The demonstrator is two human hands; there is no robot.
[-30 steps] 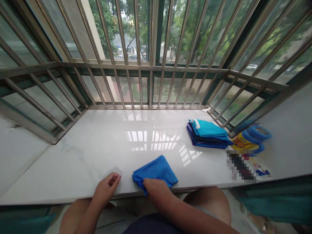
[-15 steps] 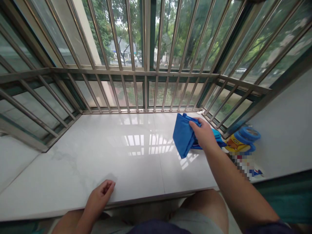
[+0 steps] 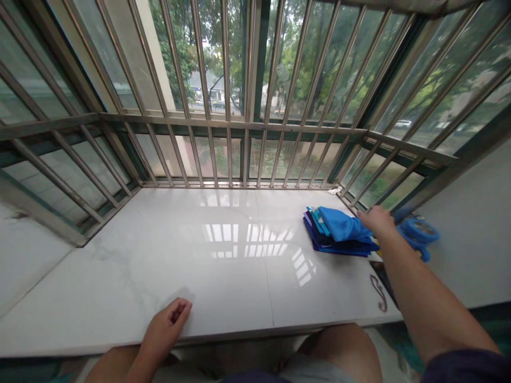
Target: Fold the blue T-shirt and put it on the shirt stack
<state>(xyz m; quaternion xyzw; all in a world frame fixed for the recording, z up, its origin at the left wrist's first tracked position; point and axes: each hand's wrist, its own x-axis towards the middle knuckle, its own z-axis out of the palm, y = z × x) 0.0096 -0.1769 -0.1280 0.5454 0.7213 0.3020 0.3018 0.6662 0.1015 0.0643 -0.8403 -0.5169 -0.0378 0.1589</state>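
Observation:
A folded bright blue cloth [image 3: 341,224] lies on top of a stack of folded blue and teal cloths [image 3: 327,242] at the right end of a white glossy sill [image 3: 207,260]. My right hand [image 3: 377,221] reaches out to the stack's right edge and touches the top cloth; its fingers are mostly hidden behind the hand. Resting on the sill's near edge, my left hand [image 3: 165,327] has its fingers loosely curled with nothing in them.
Metal window bars [image 3: 247,111] fence in the sill on the left, back and right. A blue roll-shaped object [image 3: 417,234] lies just right of the cloth stack, against a white wall [image 3: 467,234]. My knees [image 3: 339,351] show below the sill edge.
My right hand carried the blue cloth from the sill's near edge to the stack at the right and laid it on top. The left hand stayed in place.

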